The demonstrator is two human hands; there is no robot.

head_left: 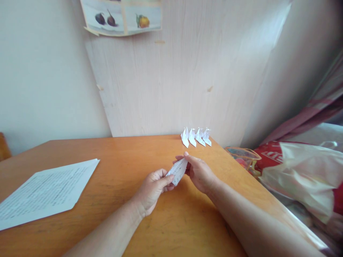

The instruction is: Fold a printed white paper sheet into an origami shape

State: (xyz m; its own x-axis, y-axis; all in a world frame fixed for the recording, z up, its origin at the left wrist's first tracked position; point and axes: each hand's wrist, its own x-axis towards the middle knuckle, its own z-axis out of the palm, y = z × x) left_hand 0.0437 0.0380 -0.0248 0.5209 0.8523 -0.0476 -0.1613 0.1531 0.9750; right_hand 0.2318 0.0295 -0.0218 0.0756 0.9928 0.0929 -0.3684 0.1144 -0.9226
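A small folded piece of printed white paper (178, 170) is held between both my hands just above the orange wooden table (120, 153). My left hand (153, 188) pinches its lower end with thumb and fingers closed. At its upper end, my right hand (199, 172) grips with the fingers curled round the paper. Several finished folded paper figures (195, 137) stand in a row at the table's far edge, just beyond my right hand.
A printed sheet of paper (43, 191) lies on the table at the left. A pale wood panel (174, 71) leans against the wall behind the table. Right of the table are a clear container (245, 157) and a red and white plastic bag (300, 171).
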